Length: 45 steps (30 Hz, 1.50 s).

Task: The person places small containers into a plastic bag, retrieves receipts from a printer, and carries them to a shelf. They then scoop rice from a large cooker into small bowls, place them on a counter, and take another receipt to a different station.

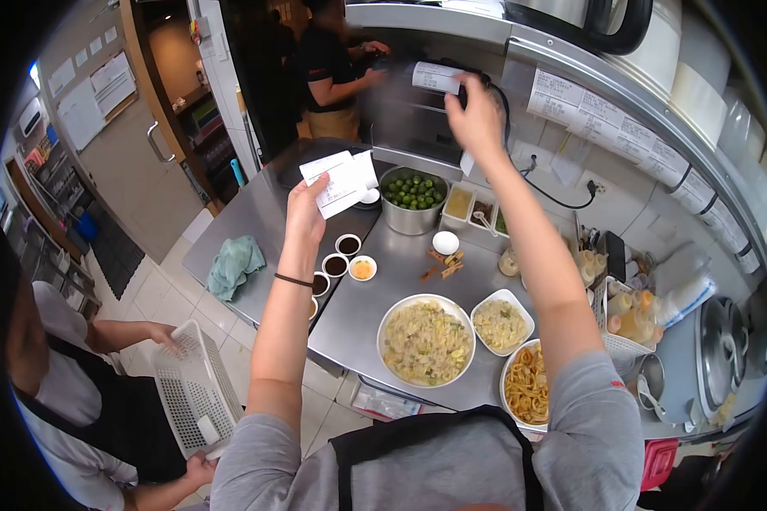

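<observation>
My left hand (303, 207) is raised over the steel counter (358, 298) and holds white paper slips (339, 180) by their lower edge. My right hand (477, 119) reaches up to the back wall and pinches a paper ticket (437, 77) coming out of a small printer there. Below my arms sit a large round plate of fried rice (426, 341), a smaller white dish of rice (502, 323) and a plate of noodles (528, 385).
A steel pot of limes (413, 192), several small sauce cups (346, 255) and a green cloth (233, 264) lie on the counter. Order tickets (605, 119) hang along the shelf rail. A person at lower left holds a white plastic basket (192, 392); another person (332, 68) stands behind.
</observation>
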{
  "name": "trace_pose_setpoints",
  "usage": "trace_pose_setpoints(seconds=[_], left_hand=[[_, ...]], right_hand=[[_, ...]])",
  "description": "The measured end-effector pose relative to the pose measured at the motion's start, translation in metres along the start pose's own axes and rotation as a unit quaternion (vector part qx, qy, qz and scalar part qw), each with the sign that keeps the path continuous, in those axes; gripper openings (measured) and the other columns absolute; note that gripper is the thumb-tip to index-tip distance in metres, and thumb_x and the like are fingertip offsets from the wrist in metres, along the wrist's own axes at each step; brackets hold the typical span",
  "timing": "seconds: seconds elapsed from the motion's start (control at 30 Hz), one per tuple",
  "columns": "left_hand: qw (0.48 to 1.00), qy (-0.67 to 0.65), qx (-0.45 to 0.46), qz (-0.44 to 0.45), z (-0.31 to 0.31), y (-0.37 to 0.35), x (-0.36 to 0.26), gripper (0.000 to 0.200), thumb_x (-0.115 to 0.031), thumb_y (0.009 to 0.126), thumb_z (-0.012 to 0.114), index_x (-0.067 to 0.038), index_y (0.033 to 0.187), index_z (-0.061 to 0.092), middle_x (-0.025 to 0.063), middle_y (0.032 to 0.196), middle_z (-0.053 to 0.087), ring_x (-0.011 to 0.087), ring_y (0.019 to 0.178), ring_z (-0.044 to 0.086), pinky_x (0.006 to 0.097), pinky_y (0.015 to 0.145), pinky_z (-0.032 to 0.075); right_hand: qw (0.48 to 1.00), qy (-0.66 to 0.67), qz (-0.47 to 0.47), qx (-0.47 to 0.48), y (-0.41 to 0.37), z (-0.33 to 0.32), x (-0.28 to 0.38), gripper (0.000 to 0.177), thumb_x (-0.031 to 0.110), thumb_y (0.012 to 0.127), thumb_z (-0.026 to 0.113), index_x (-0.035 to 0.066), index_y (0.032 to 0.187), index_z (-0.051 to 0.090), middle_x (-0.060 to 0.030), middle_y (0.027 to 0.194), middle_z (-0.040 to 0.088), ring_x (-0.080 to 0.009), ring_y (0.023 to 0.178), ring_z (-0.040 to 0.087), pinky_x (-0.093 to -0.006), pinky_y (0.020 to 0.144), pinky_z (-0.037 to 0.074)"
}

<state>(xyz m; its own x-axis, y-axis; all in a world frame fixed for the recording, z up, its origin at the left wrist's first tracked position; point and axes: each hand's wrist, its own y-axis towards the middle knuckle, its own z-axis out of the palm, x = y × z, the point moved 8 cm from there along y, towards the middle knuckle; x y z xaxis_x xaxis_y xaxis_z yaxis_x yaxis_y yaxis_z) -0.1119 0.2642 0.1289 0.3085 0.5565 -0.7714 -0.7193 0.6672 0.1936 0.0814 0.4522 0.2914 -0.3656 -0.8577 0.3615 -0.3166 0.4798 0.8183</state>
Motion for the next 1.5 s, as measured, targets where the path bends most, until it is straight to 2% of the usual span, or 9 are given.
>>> trace_pose_setpoints(seconds=[0.1,0.23,0.37,0.83,0.9,0.97,1.17,1.37,1.5], left_hand=[[1.0,-0.007,0.0,-0.009,-0.002,-0.008,0.005,0.022,-0.008,0.084,0.052,0.005,0.102,0.052,0.0142,0.099,0.059,0.0212,0.088,0.06,0.0321,0.079,0.049],[1.0,-0.008,0.003,-0.002,0.005,-0.019,0.003,0.022,-0.007,0.083,0.054,0.006,0.1,0.054,0.0135,0.098,0.06,0.0197,0.087,0.06,0.0307,0.079,0.047],[0.997,0.002,0.058,0.044,0.042,-0.037,-0.018,0.026,-0.012,0.085,0.053,0.007,0.103,0.054,0.0115,0.099,0.06,0.0175,0.089,0.058,0.0294,0.08,0.045],[0.98,0.002,0.2,0.005,0.188,-0.1,0.039,0.022,-0.009,0.081,0.059,0.004,0.099,0.057,0.0087,0.098,0.061,0.0126,0.087,0.056,0.0255,0.079,0.042],[0.976,0.006,0.215,-0.026,0.21,-0.119,0.056,0.024,-0.009,0.081,0.058,0.004,0.101,0.056,0.0084,0.101,0.06,0.0132,0.089,0.056,0.0263,0.081,0.042],[0.972,0.026,0.231,-0.039,0.219,-0.132,0.078,0.025,-0.008,0.082,0.058,0.005,0.102,0.055,0.0086,0.1,0.059,0.0138,0.091,0.055,0.027,0.083,0.041],[0.955,0.068,0.25,-0.145,0.218,-0.185,0.139,0.025,-0.008,0.081,0.058,0.005,0.103,0.055,0.0086,0.1,0.059,0.0143,0.09,0.056,0.0278,0.082,0.042],[0.955,0.083,0.222,-0.181,0.201,-0.214,0.19,0.025,-0.007,0.082,0.056,0.004,0.104,0.053,0.0112,0.102,0.059,0.017,0.092,0.057,0.0299,0.082,0.043],[0.958,0.083,0.208,-0.182,0.197,-0.217,0.187,0.023,-0.006,0.081,0.056,0.003,0.102,0.055,0.0107,0.1,0.06,0.017,0.088,0.058,0.0297,0.08,0.045]], right_hand=[[0.996,-0.044,0.046,-0.058,0.036,0.015,-0.024,0.038,0.022,0.074,0.059,0.011,0.109,0.05,-0.0123,0.089,0.062,-0.0306,0.087,0.056,-0.0371,0.073,0.043],[0.961,0.274,-0.033,0.018,0.024,0.018,0.017,0.023,0.002,0.076,0.058,0.004,0.098,0.052,-0.0017,0.073,0.058,-0.0084,0.074,0.054,-0.0219,0.066,0.042],[0.85,0.502,-0.055,0.149,-0.056,-0.006,0.071,0.017,0.0,0.074,0.058,0.003,0.091,0.055,-0.0045,0.087,0.059,-0.0139,0.083,0.057,-0.0267,0.076,0.044],[0.974,0.198,-0.055,0.091,-0.143,-0.158,-0.014,0.038,-0.01,0.068,0.045,0.009,0.095,0.065,-0.0111,0.096,0.06,-0.0235,0.092,0.057,-0.0296,0.08,0.044],[0.995,0.054,-0.087,0.007,-0.148,-0.218,-0.029,0.035,-0.01,0.073,0.046,0.008,0.097,0.064,-0.0103,0.096,0.059,-0.0175,0.087,0.056,-0.0229,0.074,0.043],[0.999,0.017,-0.03,-0.042,-0.145,-0.291,-0.059,0.039,-0.009,0.069,0.046,0.011,0.098,0.064,-0.0117,0.098,0.061,-0.0245,0.092,0.057,-0.0316,0.082,0.044],[0.87,0.229,-0.037,-0.435,-0.149,-0.56,-0.197,0.021,-0.003,0.078,0.054,0.0,0.097,0.062,-0.0061,0.095,0.061,-0.013,0.083,0.056,-0.022,0.075,0.043],[0.896,0.173,0.254,-0.319,-0.187,-0.622,-0.374,0.034,-0.01,0.071,0.048,0.0,0.099,0.063,-0.0107,0.099,0.061,-0.0163,0.083,0.056,-0.0234,0.076,0.042],[0.9,0.223,0.259,-0.27,-0.179,-0.636,-0.39,0.036,-0.009,0.07,0.044,-0.001,0.101,0.062,-0.0128,0.1,0.06,-0.0165,0.085,0.055,-0.0238,0.074,0.042]])
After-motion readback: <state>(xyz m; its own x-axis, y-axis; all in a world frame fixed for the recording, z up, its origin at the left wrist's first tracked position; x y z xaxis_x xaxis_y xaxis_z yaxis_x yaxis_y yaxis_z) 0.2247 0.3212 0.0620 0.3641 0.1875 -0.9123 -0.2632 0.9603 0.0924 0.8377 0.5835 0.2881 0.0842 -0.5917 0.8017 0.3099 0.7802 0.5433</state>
